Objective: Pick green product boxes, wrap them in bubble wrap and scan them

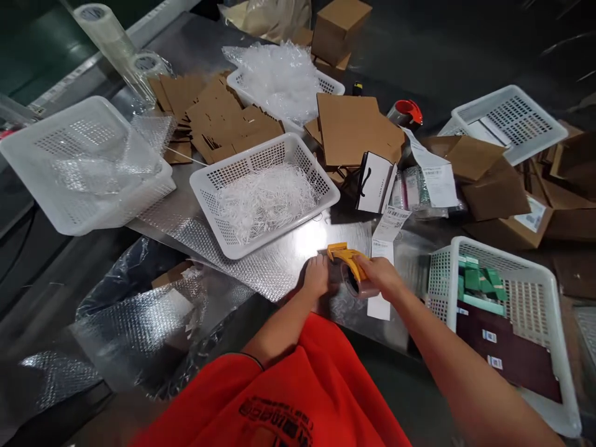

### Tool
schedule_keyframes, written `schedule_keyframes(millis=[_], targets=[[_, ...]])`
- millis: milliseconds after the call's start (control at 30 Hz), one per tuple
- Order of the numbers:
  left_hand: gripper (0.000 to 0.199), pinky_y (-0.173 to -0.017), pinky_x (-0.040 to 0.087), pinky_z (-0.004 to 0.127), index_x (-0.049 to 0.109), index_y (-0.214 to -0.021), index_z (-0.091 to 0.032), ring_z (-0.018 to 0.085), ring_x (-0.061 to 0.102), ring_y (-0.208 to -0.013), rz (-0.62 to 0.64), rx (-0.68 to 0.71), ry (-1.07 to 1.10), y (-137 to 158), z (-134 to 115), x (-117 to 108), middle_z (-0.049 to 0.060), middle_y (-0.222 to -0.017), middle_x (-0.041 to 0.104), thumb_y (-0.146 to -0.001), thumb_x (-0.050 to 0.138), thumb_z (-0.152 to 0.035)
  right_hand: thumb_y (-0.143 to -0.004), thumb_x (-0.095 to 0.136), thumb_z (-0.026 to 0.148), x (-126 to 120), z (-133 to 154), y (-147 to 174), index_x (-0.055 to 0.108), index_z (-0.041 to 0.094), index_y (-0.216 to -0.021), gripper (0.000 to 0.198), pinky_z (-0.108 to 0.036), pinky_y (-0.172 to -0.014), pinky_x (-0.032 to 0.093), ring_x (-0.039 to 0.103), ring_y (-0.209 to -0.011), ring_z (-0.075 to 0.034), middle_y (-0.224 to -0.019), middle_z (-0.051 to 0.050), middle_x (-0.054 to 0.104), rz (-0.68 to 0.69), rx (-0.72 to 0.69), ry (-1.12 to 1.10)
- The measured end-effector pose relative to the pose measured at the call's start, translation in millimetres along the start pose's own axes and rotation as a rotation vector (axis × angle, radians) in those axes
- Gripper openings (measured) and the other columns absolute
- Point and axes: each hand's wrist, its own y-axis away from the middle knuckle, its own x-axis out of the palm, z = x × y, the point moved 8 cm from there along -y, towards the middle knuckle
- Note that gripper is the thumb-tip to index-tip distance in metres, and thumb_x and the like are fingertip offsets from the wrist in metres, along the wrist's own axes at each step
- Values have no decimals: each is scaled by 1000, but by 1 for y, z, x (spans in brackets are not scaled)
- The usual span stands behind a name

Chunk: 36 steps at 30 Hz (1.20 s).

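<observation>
Both hands (347,276) on yellow tape dispenser (347,261), over bubble wrap (279,261).

Tabletop: a long, dull grey metal tabletop (298,239), running from the near edge up and away to the far left.
Light: a bright patch of glare on the metal near its middle; the surroundings are dim.
Left side: a dark green surface (32,49) beyond the tabletop's edge.
Far right: dark, shiny sheeting (465,43), its detail unclear.
</observation>
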Motion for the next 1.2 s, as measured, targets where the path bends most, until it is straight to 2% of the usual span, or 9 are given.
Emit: schedule_keyframes(millis=[133, 200, 300, 500, 600, 700, 800, 967, 1200], targets=[[59, -99, 45, 38, 49, -128, -10, 29, 57, -111, 29, 13, -63, 1, -1, 0, 16, -120, 58, -75, 74, -21, -79, 54, 45, -1, -31, 35, 57, 18, -53, 38, -30, -45, 35, 53, -46, -18, -54, -10, 61, 78, 97, -46], [72, -101, 44, 39, 38, -140, -9, 29, 55, -116, 39, 8, -97, 1, -1, 1, 18, -126, 56, -76, 70, -14, -78, 51, 53, 0, -53, 59, 59, 19, -59, 40, -30, -45, 35, 55, -47, -19, -54, -9, 61, 94, 106, -81], [93, -101, 43, 39, 26, -150, -15, 29, 55, -116, 68, 18, -148, 1, -3, 1, 17, -130, 54, -72, 76, -19, -70, 49, 68, 9, -87, 87, 61, 19, -65, 51, -31, -45, 38, 55, -49, -20, -54, -7, 60, 76, 91, -227], [77, -103, 40, 45, 52, -133, -21, 31, 54, -117, 144, 45, -270, -7, -12, -17, 14, -125, 58, -65, 83, -42, -67, 51, 75, 47, -119, 90, 58, 20, -65, 55, -30, -48, 40, 53, -54, -19, -55, -5, 60, 7, -20, -434], [88, -115, 21, 61, 56, -129, -21, 41, 37, -135, 227, 80, -383, -18, -15, -27, 18, -143, 49, -52, 89, -48, -70, 50, 73, 60, -123, 88, 58, 20, -68, 54, -31, -51, 42, 54, -57, -20, -59, -4, 61, -22, -47, -521], [116, -118, 5, 65, 40, -146, -22, 43, 23, -145, 337, 165, -486, -19, -19, -23, 19, -159, 30, -45, 92, -43, -72, 49, 72, 69, -128, 90, 59, 20, -71, 53, -31, -53, 42, 53, -59, -19, -62, -4, 61, -46, -66, -565], [133, -121, 13, 56, 14, -156, -16, 38, 28, -145, 297, 202, -414, -9, -23, -15, 22, -159, 30, -49, 90, -41, -73, 48, 72, 75, -133, 90, 57, 21, -69, 52, -31, -52, 40, 50, -57, -18, -60, -2, 58, -62, -75, -582], [96, -118, 21, 53, 33, -146, -13, 34, 48, -129, 211, 135, -395, 1, -21, -8, 19, -137, 55, -67, 79, -43, -73, 50, 71, 83, -138, 86, 56, 22, -69, 50, -31, -54, 39, 51, -57, -19, -58, -1, 57, -29, -80, -602], [72, -116, 25, 49, 46, -129, -13, 34, 52, -124, 266, 68, -393, -12, -23, -14, 19, -128, 60, -68, 79, -35, -75, 52, 70, 91, -168, 116, 60, 23, -71, 47, -35, -54, 42, 53, -58, -22, -61, -4, 59, 21, -48, -642]])
